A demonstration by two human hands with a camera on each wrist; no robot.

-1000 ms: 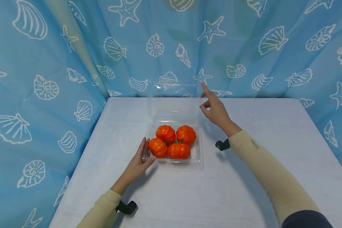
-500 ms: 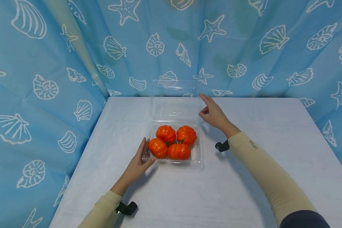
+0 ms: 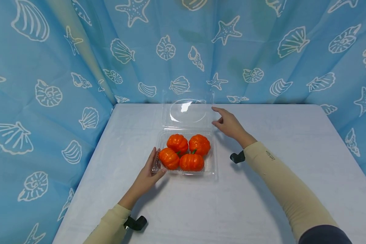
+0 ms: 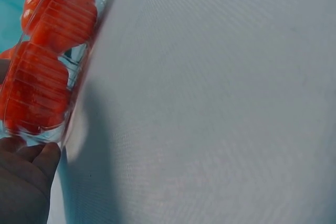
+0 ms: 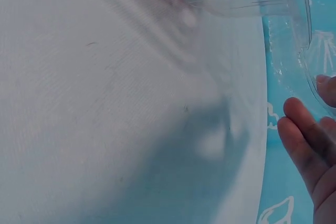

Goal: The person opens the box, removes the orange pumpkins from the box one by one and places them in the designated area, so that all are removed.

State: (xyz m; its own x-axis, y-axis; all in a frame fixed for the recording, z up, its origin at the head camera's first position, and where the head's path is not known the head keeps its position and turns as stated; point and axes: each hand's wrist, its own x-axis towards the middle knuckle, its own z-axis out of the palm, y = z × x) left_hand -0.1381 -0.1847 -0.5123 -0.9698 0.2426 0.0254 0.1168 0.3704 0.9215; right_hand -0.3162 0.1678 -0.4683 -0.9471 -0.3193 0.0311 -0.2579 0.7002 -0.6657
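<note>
A clear plastic clamshell container (image 3: 209, 166) stands on the white table, its lid (image 3: 186, 117) raised and leaning back. Several small orange pumpkins (image 3: 192, 162) lie in its base; their ribbed sides (image 4: 37, 82) show through the plastic in the left wrist view. My left hand (image 3: 147, 176) grips the base's left side, thumb over the front left corner and fingers along the outer wall. At the lid's right edge is my right hand (image 3: 230, 125), thumb and fingers extended. In the right wrist view the thumb (image 5: 326, 88) appears to touch that edge.
White cloth covers the table (image 3: 262, 203). A blue curtain (image 3: 256, 40) with white shells and starfish hangs behind it and along both sides. Each wrist carries a small black device, such as the one by the right sleeve (image 3: 238, 156).
The lid has tilted farther back, and a bright reflection now shows on it. My right hand has come down along its right edge. The left hand and pumpkins stay in place.
</note>
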